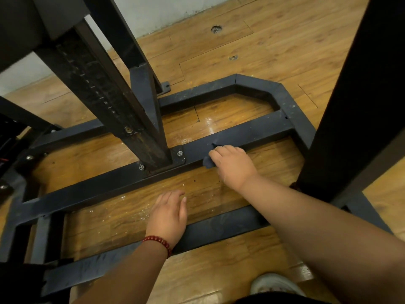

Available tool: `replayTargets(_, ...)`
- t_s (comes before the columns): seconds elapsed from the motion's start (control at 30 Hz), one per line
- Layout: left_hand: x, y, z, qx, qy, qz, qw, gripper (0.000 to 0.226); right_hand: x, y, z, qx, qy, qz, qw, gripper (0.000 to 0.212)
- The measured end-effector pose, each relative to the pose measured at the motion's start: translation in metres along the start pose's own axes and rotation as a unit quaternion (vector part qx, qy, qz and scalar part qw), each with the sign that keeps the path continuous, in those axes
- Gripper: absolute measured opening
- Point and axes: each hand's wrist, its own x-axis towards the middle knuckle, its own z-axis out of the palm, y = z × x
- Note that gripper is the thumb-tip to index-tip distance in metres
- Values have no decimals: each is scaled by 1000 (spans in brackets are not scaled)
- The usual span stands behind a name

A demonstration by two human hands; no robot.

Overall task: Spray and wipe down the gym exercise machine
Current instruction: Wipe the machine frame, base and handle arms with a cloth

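The gym machine's dark steel base frame (105,183) lies low on the wooden floor, with a slanted upright post (140,128) bolted to its middle crossbar (252,132). My right hand (233,165) grips a dark cloth (208,161) and presses it against that crossbar, just right of the post's bolted foot. Most of the cloth is hidden under the hand. My left hand (169,212), with a red bead bracelet at the wrist, rests open on the floor between the middle crossbar and the near crossbar (221,227). No spray bottle is in view.
Water droplets (131,212) speckle the wooden floor beside my left hand. A thick black upright (359,95) stands at the right, close to my right forearm. A weight stack edge (8,137) shows at far left. My white shoe (274,284) is at the bottom.
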Motion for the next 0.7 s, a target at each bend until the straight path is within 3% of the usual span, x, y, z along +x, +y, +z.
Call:
replayTargets(0.1, -3, 4, -6, 13, -8, 20, 1000, 33, -24, -11, -8, 14, 37, -34, 999, 41)
replayTargets(0.27, -20, 17, -27, 8, 4, 37, 999, 32, -61, -17, -27, 18, 13, -50, 999, 39)
replayTargets(0.47, -53, 35, -53, -15, 44, 54, 997, 39, -107, -32, -46, 59, 60, -78, 993, 56)
replayTargets(0.7, -127, 64, -107, 5, -4, 131, 991, 44, -180, -70, -88, 59, 46, -60, 995, 41)
